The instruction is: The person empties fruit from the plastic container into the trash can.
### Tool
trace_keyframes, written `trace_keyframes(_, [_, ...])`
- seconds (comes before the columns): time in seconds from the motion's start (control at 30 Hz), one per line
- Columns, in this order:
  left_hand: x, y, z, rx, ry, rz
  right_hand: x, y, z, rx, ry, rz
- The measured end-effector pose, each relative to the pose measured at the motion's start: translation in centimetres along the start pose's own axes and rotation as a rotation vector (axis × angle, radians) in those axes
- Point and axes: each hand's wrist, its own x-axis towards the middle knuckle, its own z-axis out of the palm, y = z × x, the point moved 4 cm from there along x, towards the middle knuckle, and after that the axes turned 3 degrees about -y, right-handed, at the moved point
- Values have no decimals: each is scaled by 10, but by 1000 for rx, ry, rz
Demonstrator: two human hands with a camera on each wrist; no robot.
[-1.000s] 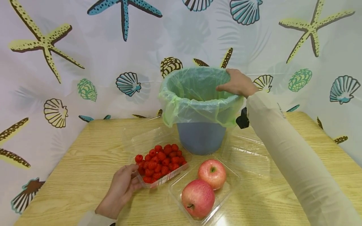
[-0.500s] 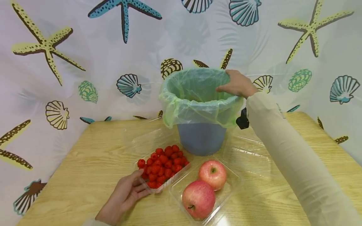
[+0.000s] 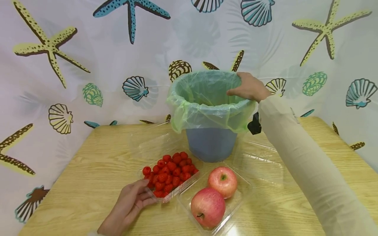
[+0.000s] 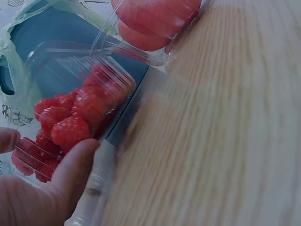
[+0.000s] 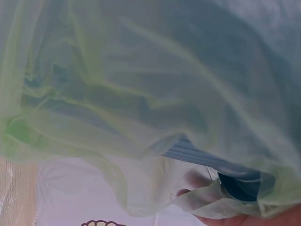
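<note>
At the near left corner of a clear plastic clamshell [image 3: 184, 183] heaped with red raspberries [image 3: 168, 173], my left hand [image 3: 127, 203] holds the wall, thumb at the rim and fingers low along the side. In the left wrist view, the thumb [image 4: 77, 169] lies against the clear plastic beside the berries. My right hand [image 3: 249, 88] grips the right rim of a blue trash bin [image 3: 211, 142], over its thin green liner bag [image 3: 203, 118]. Its thumb reaches inside the bin; the other fingers are mostly hidden behind the rim.
Two red apples [image 3: 208, 206] sit in another clear clamshell [image 3: 243, 193], right of the raspberries. Its transparent lid [image 3: 260, 164] lies folded open to the right; the raspberry lid [image 3: 156, 142] lies behind the berries. A patterned cloth [image 3: 147, 49] hangs behind the wooden table [image 3: 94, 164].
The raspberry clamshell has shifted slightly right and nearer with my left hand, whose fingers have stretched further along its near side. My right hand stays on the bin rim.
</note>
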Motion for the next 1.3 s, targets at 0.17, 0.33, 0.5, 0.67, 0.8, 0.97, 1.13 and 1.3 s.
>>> trace_keyframes(0.17, [-2, 9, 0, -32, 85, 48, 0, 0, -1, 4, 2, -8])
trace_keyframes(0.33, [-2, 18, -4, -74, 137, 62, -1, -1, -1, 4, 0, -2])
trace_keyframes(0.5, [-4, 24, -10, -97, 171, 84, -1, -3, -2, -4, -4, -3])
trace_keyframes(0.67, [-4, 32, -11, -107, 151, 88, -2, -2, -3, -10, -4, 2])
trace_keyframes(0.8, [-5, 39, -14, -112, 137, 90, -2, -1, -3, -3, -8, 5])
trace_keyframes(0.97, [-8, 47, -17, -166, 115, 131, -2, -1, -2, 1, -10, 2])
trace_keyframes(1.13, [-8, 54, -20, -190, 145, 115, -3, -1, -3, -10, -10, 3])
trace_keyframes(1.3, [-9, 60, -23, -236, 181, 83, -2, -3, -1, -1, -12, -3])
